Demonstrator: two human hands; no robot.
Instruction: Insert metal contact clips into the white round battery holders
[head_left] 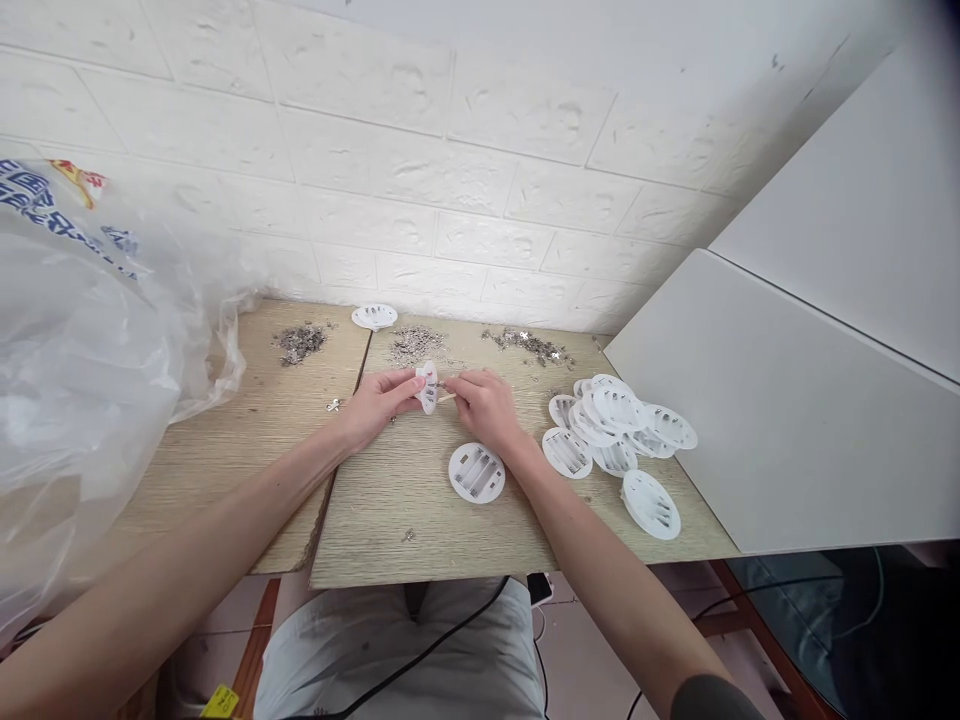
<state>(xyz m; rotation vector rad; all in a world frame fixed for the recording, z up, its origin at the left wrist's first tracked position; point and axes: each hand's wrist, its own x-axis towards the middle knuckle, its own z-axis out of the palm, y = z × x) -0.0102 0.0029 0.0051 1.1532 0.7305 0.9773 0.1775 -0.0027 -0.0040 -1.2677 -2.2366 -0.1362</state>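
Between the thumb and fingers of my left hand (386, 402), a round white battery case (429, 388) is held up nearly edge-on above the table. My right hand (484, 400) is closed right beside it, its fingers on a thin pale stick (448, 398) whose tip points at the case. Whether the fingertips also pinch a small metal part is too small to tell. Below my right wrist another round battery case (477, 473) lies flat, its slots and metal contacts facing up.
Overlapping white battery cases (616, 408) lie on the right. Along the back are piles of small metal parts (302, 342), (417, 345), (531, 347) and a further case (374, 317). A plastic bag (82, 380) covers the left; a white panel (810, 420) bounds the right.
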